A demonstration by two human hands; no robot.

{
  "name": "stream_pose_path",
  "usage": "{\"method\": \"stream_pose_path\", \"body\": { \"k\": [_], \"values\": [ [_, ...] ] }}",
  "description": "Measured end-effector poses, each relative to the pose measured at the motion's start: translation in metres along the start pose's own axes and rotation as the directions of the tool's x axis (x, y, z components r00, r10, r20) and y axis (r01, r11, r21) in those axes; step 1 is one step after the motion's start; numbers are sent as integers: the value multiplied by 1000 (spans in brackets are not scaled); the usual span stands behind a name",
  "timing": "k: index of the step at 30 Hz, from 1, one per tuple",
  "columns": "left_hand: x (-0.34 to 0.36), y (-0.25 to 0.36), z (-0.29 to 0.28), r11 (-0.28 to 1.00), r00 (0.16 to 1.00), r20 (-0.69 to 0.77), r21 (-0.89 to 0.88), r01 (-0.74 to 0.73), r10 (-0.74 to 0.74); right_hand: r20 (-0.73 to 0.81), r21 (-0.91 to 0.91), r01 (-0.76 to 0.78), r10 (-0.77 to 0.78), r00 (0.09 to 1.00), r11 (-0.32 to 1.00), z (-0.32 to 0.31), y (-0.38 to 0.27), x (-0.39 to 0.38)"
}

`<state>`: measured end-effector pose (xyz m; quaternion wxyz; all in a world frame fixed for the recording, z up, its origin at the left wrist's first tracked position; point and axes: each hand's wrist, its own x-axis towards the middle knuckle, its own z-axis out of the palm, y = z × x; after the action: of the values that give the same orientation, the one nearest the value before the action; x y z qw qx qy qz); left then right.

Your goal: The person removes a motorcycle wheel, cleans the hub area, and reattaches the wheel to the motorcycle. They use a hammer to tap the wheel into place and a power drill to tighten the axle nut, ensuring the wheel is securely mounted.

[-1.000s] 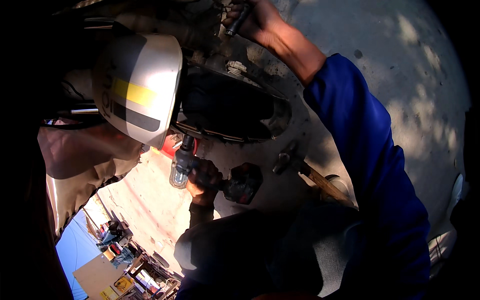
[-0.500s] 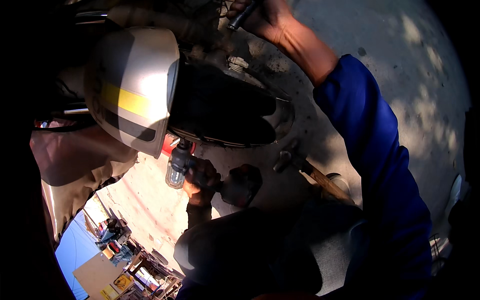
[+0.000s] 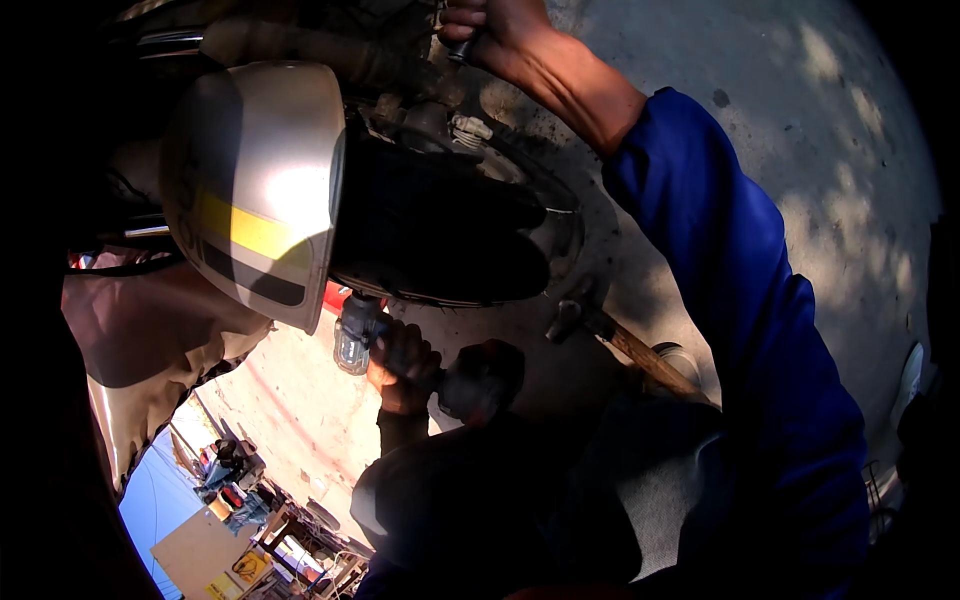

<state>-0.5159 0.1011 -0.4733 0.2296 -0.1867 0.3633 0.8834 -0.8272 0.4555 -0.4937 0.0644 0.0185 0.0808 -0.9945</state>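
Note:
My left hand [image 3: 402,362] grips the handle of a cordless impact wrench [image 3: 354,338]. Its nose points up beside the near side of a motorcycle tyre [image 3: 440,225], and the tip is hidden behind the wheel and mudguard. Above the tyre's left part curves a silver mudguard [image 3: 285,140] with a yellow stripe. At the top, my right hand [image 3: 500,35] is closed round a black-handled tool [image 3: 462,50] on the wheel's far side. Only a short end of that tool shows below the fist, so its kind is unclear.
A hammer [image 3: 645,362] with a wooden handle lies on the ground right of the wheel, near my knee. Beside it is a pale round object [image 3: 682,362]. A brown cover [image 3: 160,320] hangs at the left. Assorted goods and a board [image 3: 200,555] stand at lower left.
My right hand has shifted a little left and up, and less of the black-handled tool sticks out of it. My left hand and the impact wrench have stayed nearly in place.

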Motion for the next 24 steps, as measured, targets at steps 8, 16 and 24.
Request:
{"method": "stream_pose_path", "body": {
  "k": [8,16,24],
  "values": [
    [6,-3,7,999,1000,17,46,2,-3,-46,75,12,-8,999,997,7,-8,-10],
    [-1,-2,3,1000,1000,11,29,5,-5,-66,81,-15,21,998,997,9,10,-6],
    [2,3,8,999,999,42,18,33,-34,-50,39,-51,53,997,998,12,-2,-8]
  ]
}}
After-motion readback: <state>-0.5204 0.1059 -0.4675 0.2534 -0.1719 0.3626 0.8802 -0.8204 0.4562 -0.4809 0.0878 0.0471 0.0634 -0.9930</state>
